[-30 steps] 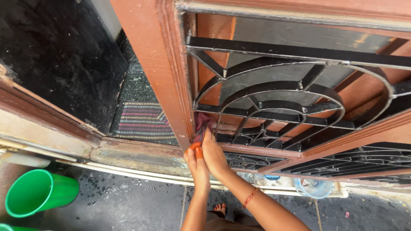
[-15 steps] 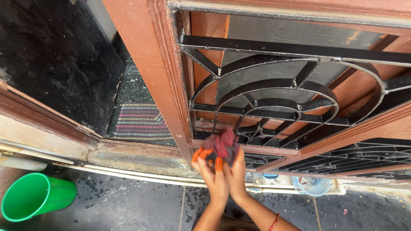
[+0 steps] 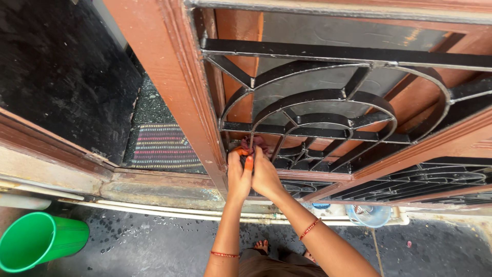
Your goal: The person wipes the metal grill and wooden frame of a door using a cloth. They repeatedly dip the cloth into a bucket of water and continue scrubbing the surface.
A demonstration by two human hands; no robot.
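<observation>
Cloth (image 3: 254,143) bunched above both grips, left hand (image 3: 239,177), right hand (image 3: 266,177) clenching it

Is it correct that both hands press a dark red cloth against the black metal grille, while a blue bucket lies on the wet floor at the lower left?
Not quite: the bucket is green, not blue. The head view shows it. Otherwise yes: the left hand and right hand press the dark red cloth against the black metal grille.
</observation>
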